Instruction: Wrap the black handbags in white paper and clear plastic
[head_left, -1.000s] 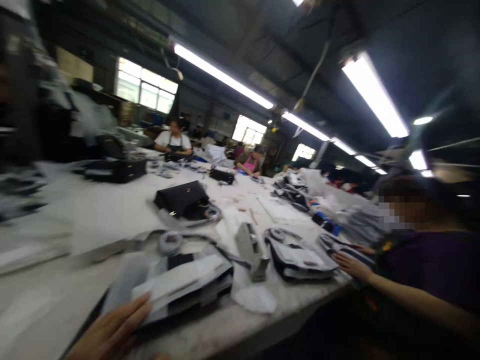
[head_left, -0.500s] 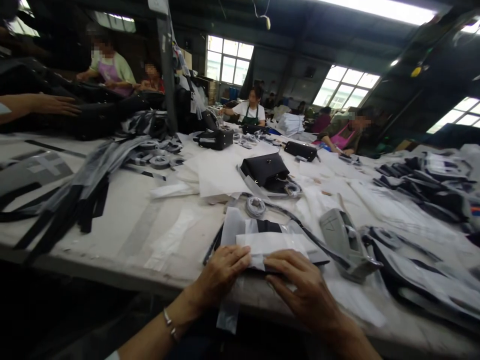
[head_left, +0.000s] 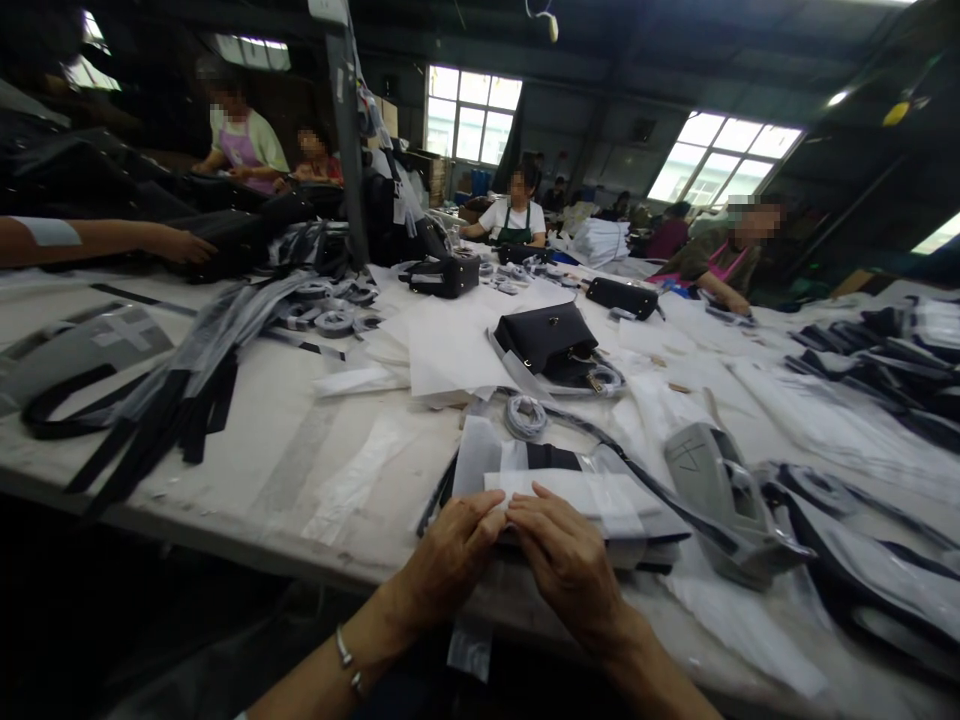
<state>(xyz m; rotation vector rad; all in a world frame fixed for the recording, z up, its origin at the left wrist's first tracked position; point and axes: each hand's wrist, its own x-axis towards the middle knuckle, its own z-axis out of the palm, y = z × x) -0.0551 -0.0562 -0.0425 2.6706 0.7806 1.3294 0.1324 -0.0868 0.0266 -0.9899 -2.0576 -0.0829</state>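
Observation:
A flat black bag part point(head_left: 551, 457), partly covered by white wrapping sheet point(head_left: 570, 490) and clear film, lies at the table's near edge. My left hand point(head_left: 454, 550) is closed over the sheet's near left edge, fingers bent. Beside it, fingertips almost meeting, my right hand point(head_left: 566, 565) rests its outstretched fingers on the same edge. Both thumbs are largely hidden. A clear plastic strip point(head_left: 470, 648) hangs off the table below my hands. Just behind the part sits a wrapped strap coil point(head_left: 526, 416).
Right of the part stands a grey tape dispenser point(head_left: 709, 490). Beyond are white sheets point(head_left: 450, 345) and a black handbag point(head_left: 546, 340). Film-wrapped straps point(head_left: 217, 350) lie at left. A co-worker's hand point(head_left: 180, 245) touches black bags there. A post point(head_left: 349, 150) rises behind.
My right hand has moved left along the white sheet, close to my left hand. The view has shifted slightly. At left, the co-worker's arm reaches further in.

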